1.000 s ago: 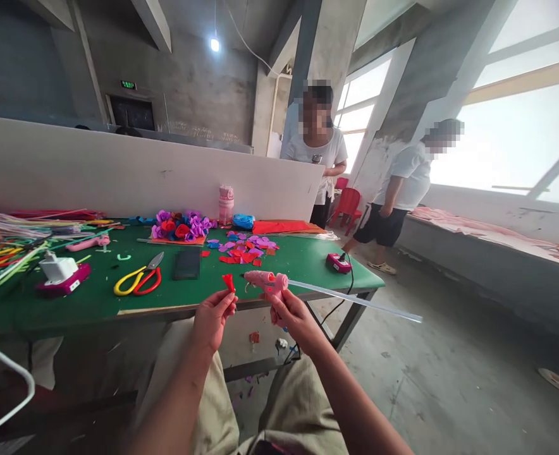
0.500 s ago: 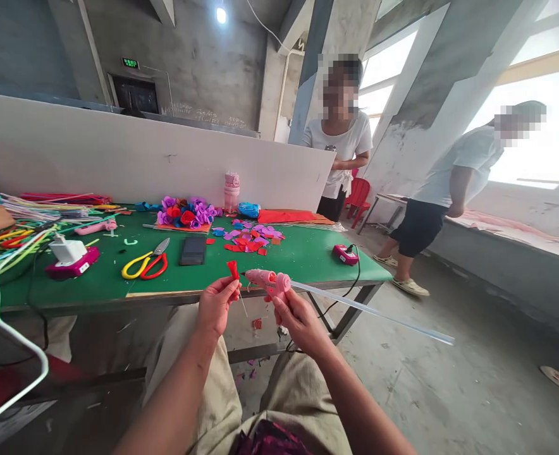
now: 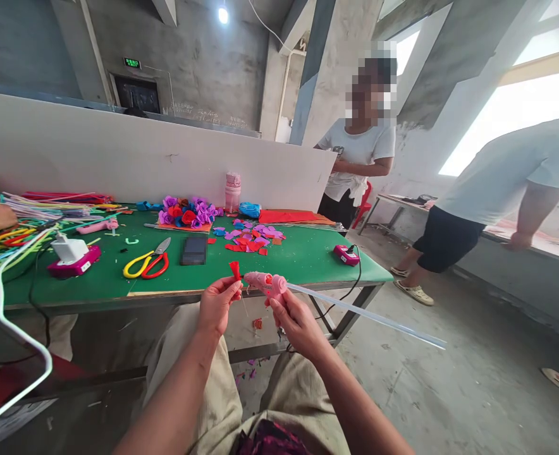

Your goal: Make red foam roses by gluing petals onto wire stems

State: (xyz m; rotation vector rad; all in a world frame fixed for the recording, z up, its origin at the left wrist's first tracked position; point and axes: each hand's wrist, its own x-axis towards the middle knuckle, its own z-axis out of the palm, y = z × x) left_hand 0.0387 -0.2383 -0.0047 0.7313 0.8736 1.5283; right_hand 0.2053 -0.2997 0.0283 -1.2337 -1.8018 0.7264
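My left hand [image 3: 217,306] pinches a small red felt piece [image 3: 234,270] between thumb and fingers, held just in front of the green table's [image 3: 308,256] near edge. My right hand [image 3: 293,318] grips a pink glue gun [image 3: 265,283] whose nozzle points left and almost touches the red piece. A long clear glue stick [image 3: 369,316] juts out of the gun's back toward the right.
On the table lie yellow and red scissors [image 3: 144,265], a black phone [image 3: 194,250], felt flowers [image 3: 187,212], loose felt petals [image 3: 251,240], a pink bottle [image 3: 233,191], a charger [image 3: 71,256] and coloured pipe cleaners [image 3: 18,224]. Two people [image 3: 360,164] stand on the right.
The gun's nozzle has closed in on the red piece. The two people at the right have stepped nearer and further right in view.
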